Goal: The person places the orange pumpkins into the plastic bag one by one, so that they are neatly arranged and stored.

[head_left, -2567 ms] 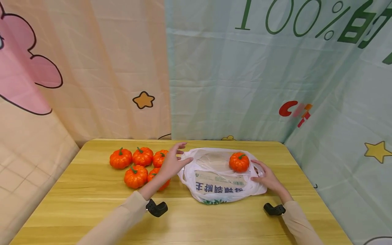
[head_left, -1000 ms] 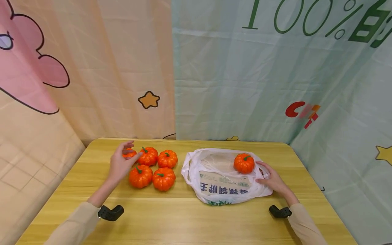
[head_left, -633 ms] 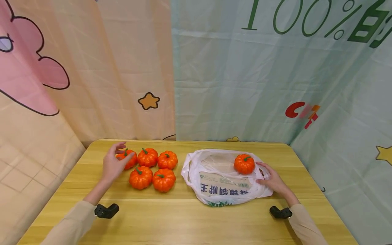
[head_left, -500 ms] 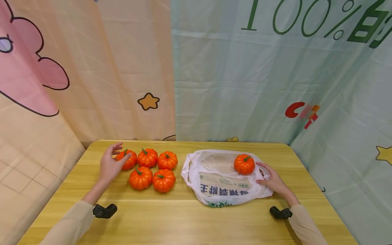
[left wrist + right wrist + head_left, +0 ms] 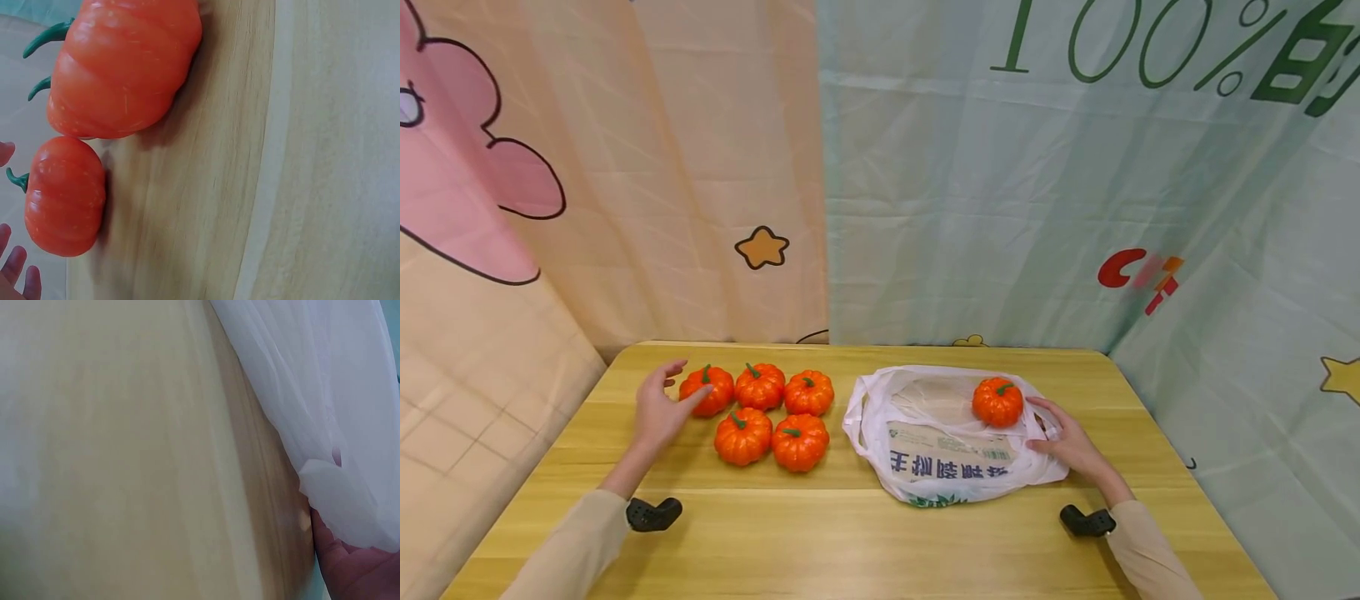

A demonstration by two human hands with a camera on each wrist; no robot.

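Small orange pumpkins with green stems stand in a cluster at the left of the table. My left hand (image 5: 658, 414) is beside the far-left pumpkin (image 5: 710, 393), fingers spread, with the thumb overlapping its front in the head view. In the left wrist view, fingertips (image 5: 14, 265) show around that pumpkin (image 5: 65, 197), apart from its sides. A white plastic bag (image 5: 868, 450) with dark printing lies right of the cluster. Another pumpkin (image 5: 997, 402) sits at the bag's right end. My right hand (image 5: 1071, 439) grips the bag's right edge; white plastic (image 5: 344, 503) covers part of its fingers.
The rest of the cluster, including a front pumpkin (image 5: 801, 443), stands between my left hand and the bag. Printed curtains (image 5: 910, 208) hang behind the wooden table (image 5: 880, 550) and along both sides. Each wrist wears a black camera (image 5: 655, 515).
My left hand has come from beside the bag, across the pumpkins, to the far-left one, and moved slightly further left and lower. My right hand stays at the bag's right edge.
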